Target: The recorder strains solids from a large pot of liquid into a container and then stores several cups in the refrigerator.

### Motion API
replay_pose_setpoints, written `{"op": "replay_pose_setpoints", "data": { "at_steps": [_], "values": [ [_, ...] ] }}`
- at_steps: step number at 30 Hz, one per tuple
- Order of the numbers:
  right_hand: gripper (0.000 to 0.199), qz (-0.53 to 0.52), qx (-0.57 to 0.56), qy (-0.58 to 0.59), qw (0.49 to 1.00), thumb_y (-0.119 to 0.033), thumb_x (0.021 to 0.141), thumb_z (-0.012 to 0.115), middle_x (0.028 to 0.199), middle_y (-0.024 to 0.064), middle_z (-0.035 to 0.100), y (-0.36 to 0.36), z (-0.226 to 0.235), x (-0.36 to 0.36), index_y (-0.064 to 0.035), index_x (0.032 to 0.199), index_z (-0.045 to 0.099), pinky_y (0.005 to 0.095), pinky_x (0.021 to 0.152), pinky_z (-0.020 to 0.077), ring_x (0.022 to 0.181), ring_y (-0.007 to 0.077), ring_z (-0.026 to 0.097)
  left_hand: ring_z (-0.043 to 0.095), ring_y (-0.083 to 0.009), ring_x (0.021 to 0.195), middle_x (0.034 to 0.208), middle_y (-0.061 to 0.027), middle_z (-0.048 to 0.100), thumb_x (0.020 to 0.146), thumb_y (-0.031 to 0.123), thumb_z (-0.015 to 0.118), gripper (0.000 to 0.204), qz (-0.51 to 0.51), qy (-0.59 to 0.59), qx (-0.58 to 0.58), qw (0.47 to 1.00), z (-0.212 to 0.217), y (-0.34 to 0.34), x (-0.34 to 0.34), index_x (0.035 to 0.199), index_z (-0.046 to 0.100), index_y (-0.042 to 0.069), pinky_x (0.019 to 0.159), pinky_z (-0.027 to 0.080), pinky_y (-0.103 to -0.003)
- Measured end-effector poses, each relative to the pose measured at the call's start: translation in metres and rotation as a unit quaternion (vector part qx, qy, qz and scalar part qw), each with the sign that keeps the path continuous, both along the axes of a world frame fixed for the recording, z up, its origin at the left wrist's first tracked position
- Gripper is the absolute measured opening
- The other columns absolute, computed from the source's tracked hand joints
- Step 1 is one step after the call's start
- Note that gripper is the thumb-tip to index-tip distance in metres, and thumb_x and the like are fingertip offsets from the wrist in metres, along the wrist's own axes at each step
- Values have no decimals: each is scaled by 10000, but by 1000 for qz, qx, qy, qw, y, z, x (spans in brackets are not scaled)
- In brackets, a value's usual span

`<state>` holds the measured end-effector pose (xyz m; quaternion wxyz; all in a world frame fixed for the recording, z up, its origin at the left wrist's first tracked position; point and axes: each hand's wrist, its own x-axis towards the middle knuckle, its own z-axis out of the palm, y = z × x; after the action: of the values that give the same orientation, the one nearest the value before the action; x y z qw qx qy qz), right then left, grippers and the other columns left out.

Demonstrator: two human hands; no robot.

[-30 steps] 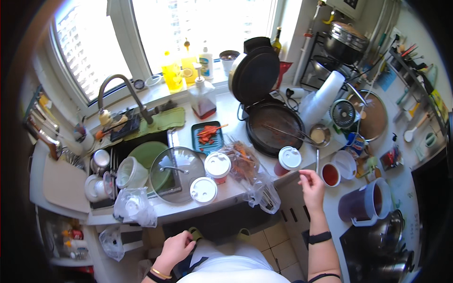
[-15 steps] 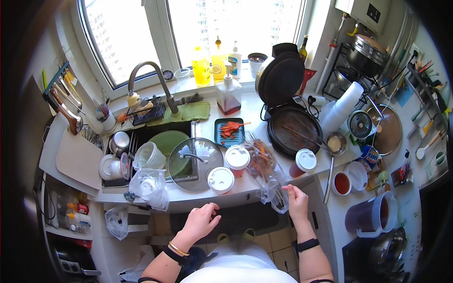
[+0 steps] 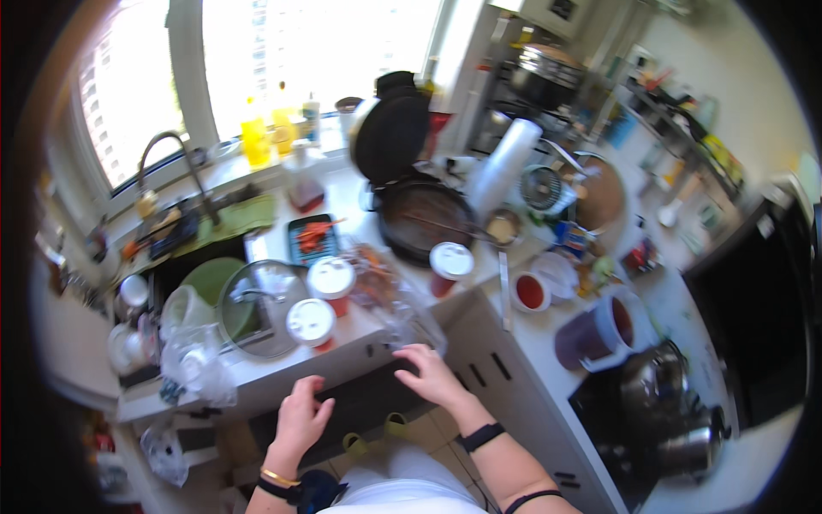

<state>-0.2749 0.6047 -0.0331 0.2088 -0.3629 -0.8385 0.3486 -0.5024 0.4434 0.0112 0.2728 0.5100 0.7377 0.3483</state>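
In front of the counter edge I hold my left hand (image 3: 300, 418) with thumb and fingers apart and nothing in it. My right hand (image 3: 431, 378) is also open, its fingertips close to the loose end of a clear plastic bag (image 3: 402, 319); blur hides whether they touch. Skewers of reddish-brown food lie inside the bag, which hangs slightly over the edge. Left of it stand two red cups with white lids, a rear cup (image 3: 331, 281) and a front cup (image 3: 312, 322). Another lidded red cup (image 3: 450, 264) stands to the right of the bag.
Behind the bag sits an open black electric griddle (image 3: 424, 221). A dark tray (image 3: 301, 252) holds red food. At left, a glass lid (image 3: 257, 330) partly covers the sink. At right are a bowl of red liquid (image 3: 530, 293), a tilted container (image 3: 591, 332) and a steel pot (image 3: 692, 450).
My view has swung to the right. My right hand has let go of the bag's edge and opened. My left hand's fingers have spread further.
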Motion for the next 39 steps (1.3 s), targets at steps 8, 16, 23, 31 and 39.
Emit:
{"op": "replay_pose_setpoints", "data": {
  "at_steps": [8,16,23,31,39],
  "values": [
    [332,-106,-104,-85,985,-271,854,620,1178,138,555,-18,-12,83,-100,1138,593,395,987,393,1149,315,489,640,-244,653,1043,-153,575,783,101,665,387,-78,40,-25,996,-20,-14,12,1119,489,18,655,499,-360],
    [331,-169,-132,-95,972,-271,865,613,1143,156,596,-26,-27,165,-65,1124,602,387,933,447,1102,303,551,640,-246,647,1050,-153,561,783,95,655,384,-102,82,-29,991,-13,-5,38,1117,483,17,655,488,-370],
    [292,-210,-98,-106,967,-265,833,645,1080,133,632,-19,-31,237,-69,1050,641,388,885,478,1022,308,591,640,-250,653,1119,-144,521,786,107,658,405,-88,99,-37,991,-18,0,83,1136,471,29,663,489,-379],
    [233,-294,-114,-46,948,-243,829,636,898,117,682,-22,-38,314,-82,994,665,349,750,513,817,245,654,656,-242,709,1165,-145,484,789,92,652,429,-110,81,-25,990,5,25,152,1160,446,25,692,498,-372],
    [240,-274,-127,-28,953,-199,854,619,924,107,677,-8,-42,338,-51,1041,643,324,771,501,839,209,635,665,-252,748,1194,-149,463,791,103,657,443,-82,95,-41,991,5,22,173,1173,441,41,707,506,-374]
  ]
}}
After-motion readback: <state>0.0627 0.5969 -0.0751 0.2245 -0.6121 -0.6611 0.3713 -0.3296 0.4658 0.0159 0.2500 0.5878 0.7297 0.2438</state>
